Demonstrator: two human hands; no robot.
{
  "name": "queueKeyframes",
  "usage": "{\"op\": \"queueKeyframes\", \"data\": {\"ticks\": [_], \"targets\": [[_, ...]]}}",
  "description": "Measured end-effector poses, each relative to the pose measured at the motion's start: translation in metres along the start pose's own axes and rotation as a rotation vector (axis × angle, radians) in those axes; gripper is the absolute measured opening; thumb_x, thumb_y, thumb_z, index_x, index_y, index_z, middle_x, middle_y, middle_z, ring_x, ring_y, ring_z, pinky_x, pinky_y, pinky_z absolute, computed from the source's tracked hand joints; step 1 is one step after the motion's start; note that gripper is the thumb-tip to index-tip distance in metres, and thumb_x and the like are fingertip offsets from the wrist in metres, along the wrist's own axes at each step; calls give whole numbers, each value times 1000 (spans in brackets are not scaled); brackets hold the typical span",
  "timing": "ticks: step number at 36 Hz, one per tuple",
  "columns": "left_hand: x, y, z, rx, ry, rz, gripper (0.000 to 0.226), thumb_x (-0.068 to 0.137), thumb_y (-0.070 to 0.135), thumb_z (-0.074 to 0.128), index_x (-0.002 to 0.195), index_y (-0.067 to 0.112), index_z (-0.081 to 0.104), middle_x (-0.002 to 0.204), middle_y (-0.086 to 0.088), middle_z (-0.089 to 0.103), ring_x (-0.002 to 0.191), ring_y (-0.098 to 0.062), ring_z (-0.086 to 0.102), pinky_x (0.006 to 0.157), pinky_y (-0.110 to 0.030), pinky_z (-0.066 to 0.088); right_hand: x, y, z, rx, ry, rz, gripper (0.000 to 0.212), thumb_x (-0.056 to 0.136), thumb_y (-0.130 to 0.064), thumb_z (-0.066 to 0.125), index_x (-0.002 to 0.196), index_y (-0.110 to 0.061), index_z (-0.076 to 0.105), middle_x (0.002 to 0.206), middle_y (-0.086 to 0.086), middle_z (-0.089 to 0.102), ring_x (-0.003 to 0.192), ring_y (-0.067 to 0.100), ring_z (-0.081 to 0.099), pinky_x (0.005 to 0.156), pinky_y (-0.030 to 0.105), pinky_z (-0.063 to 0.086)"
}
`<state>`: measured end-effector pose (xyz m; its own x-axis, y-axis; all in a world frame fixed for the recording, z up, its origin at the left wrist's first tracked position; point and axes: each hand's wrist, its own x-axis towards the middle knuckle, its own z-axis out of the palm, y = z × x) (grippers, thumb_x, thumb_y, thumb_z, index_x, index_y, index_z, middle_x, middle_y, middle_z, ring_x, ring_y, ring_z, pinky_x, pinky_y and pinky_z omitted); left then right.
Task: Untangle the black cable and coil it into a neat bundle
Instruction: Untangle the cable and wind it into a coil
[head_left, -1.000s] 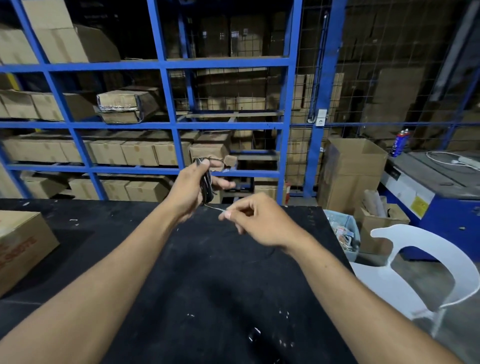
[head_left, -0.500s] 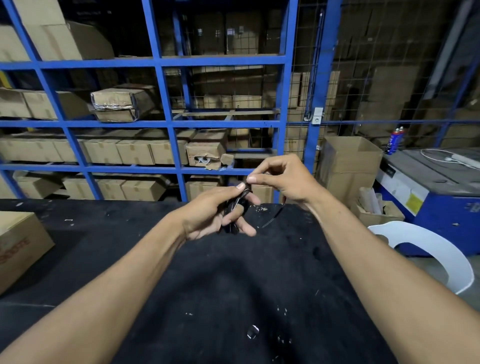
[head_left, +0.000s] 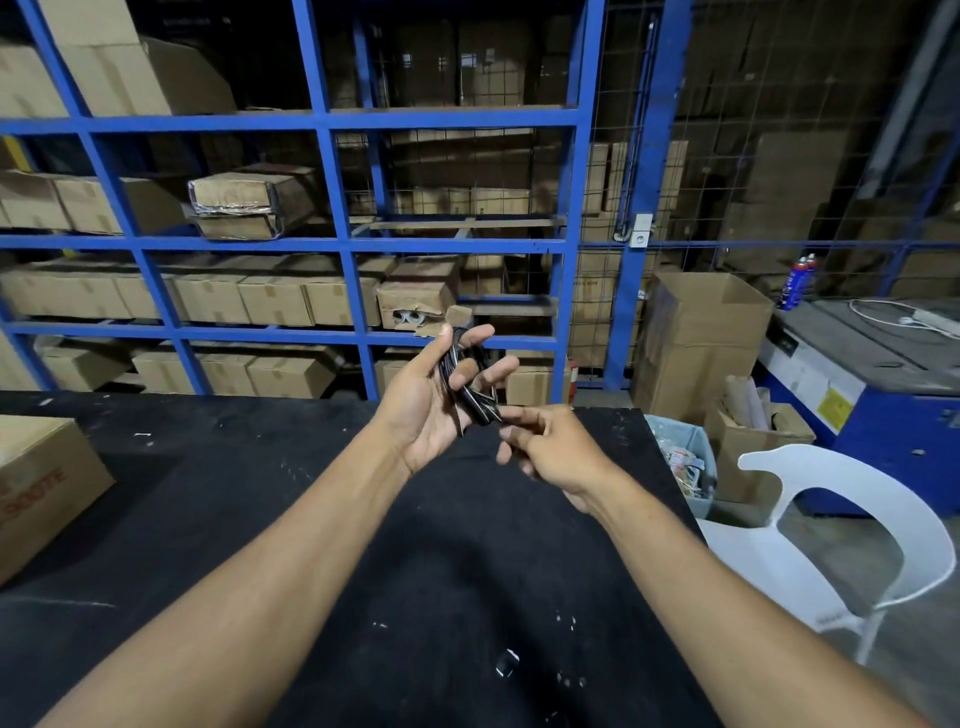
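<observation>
Left hand (head_left: 423, 410) now raised holding coiled black cable (head_left: 470, 382), right hand (head_left: 550, 449) dropped, pinching its end

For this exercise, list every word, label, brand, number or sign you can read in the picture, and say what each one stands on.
Red lettering on the cardboard box at the table's left edge: cut off and blurred, not readable.
Yellow label on the blue machine: too small to read.
White sticker on the blue post: no legible text.
Spray can: print too small.
Shelf cartons: no readable markings.
Nothing can be quoted with certainty.

Carton (head_left: 41, 488) left on table (head_left: 260, 519) — chair (head_left: 852, 545) right.
</observation>
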<state>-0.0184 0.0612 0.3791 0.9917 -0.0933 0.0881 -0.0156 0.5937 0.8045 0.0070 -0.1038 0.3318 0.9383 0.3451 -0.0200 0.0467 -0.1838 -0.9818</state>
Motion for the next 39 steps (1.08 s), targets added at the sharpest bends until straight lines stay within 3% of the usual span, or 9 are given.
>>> {"op": "queueKeyframes", "data": {"ticks": [5, 11, 14, 18, 21, 24, 30, 34, 39], "targets": [[5, -10, -6, 94, 108, 82, 49, 112, 43, 33, 133, 8, 61, 53, 2, 45, 113, -31, 76, 108, -66, 45, -5, 3, 10, -156, -1, 14, 24, 106, -17, 59, 94, -10, 79, 78, 12, 77, 47, 5, 49, 52, 20, 42], [6, -27, -3, 350, 175, 178, 47, 113, 39, 33, 129, 4, 60, 53, -4, 52, 107, -39, 76, 109, -53, 46, -10, -10, 17, -685, -12, -77, 23, 100, -19, 55, 110, -10, 74, 110, 11, 73, 100, 28, 70, 82, 40, 60], [7, -32, -1, 456, 198, 197, 45, 113, 39, 34, 129, 7, 60, 53, -3, 54, 102, -38, 78, 102, -48, 53, -18, -19, 18, -874, 59, -201, 16, 98, -22, 59, 95, -11, 69, 103, 12, 72, 95, 32, 69, 77, 40, 58], [5, -38, -1, 550, 236, 199, 39, 112, 40, 37, 129, 15, 63, 58, 2, 56, 92, -41, 73, 106, -56, 50, -25, -26, 16, -1028, 174, -484, 13, 97, -19, 63, 106, -14, 71, 102, 8, 74, 90, 32, 73, 76, 45, 61], [1, -41, 2, 551, 288, 161, 35, 113, 35, 38, 128, 18, 65, 90, -6, 68, 96, -24, 67, 104, -50, 53, -25, -23, 13, -1061, 209, -667, 22, 97, -20, 65, 118, -14, 69, 94, 4, 73, 82, 30, 72, 72, 47, 61], [-3, -43, 3, 532, 281, 91, 35, 113, 35, 38, 123, 19, 67, 108, -21, 68, 103, -31, 66, 91, -45, 53, -23, -15, 5, -973, 222, -782, 11, 93, -20, 75, 99, -12, 70, 82, 1, 69, 69, 25, 66, 64, 43, 59], [-12, -45, 1, 380, 183, -63, 38, 113, 32, 39, 113, 4, 63, 84, -13, 75, 75, -23, 70, 59, -28, 55, -18, -9, -10, -700, 231, -681, 41, 74, -41, 92, 74, -24, 55, 71, -16, 57, 74, 3, 63, 68, 33, 58], [-14, -47, 3, 580, 107, -71, 40, 113, 35, 35, 112, 2, 58, 64, -6, 63, 50, -19, 59, 52, -29, 51, -15, -12, -14, -705, 303, -514, 66, 57, -67, 86, 87, -27, 44, 84, -12, 58, 75, 10, 55, 59, 32, 47], [-12, -47, 5, 662, 64, -117, 38, 112, 38, 38, 88, 12, 51, 53, 5, 42, 40, -9, 27, 46, -27, 32, -9, -15, -10, -695, 257, -378, 79, 60, -51, 94, 116, -30, 42, 118, -5, 53, 103, 15, 61, 80, 41, 58]]}}
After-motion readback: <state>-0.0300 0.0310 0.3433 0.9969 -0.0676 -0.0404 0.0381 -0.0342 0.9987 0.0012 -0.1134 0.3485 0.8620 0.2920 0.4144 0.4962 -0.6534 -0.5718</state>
